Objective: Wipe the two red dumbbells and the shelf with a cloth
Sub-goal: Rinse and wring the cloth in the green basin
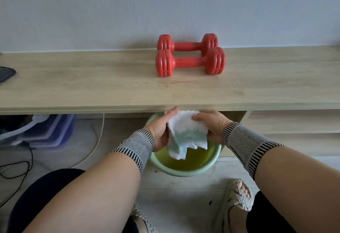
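A white and pale-blue terry cloth (185, 131) is gripped between the left hand (161, 129) and right hand (211, 124) over a green basin of yellowish water (214, 161), presumably so drips fall back; two red plastic dumbbells (190, 61) lie untouched at 12 o'clock on the pale wooden shelf (92, 85)

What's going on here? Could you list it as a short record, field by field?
Setting: a person crouches before a low wooden shelf against a pale wall
Cloth: white and pale blue cloth, held above the basin
Left hand: left hand grips the cloth's left side
Right hand: right hand grips its right side
Basin: green basin on the floor, holding yellowish water
Dumbbells: near red dumbbell and far red dumbbell lie side by side on the shelf, untouched
Stage: wiping not yet begun
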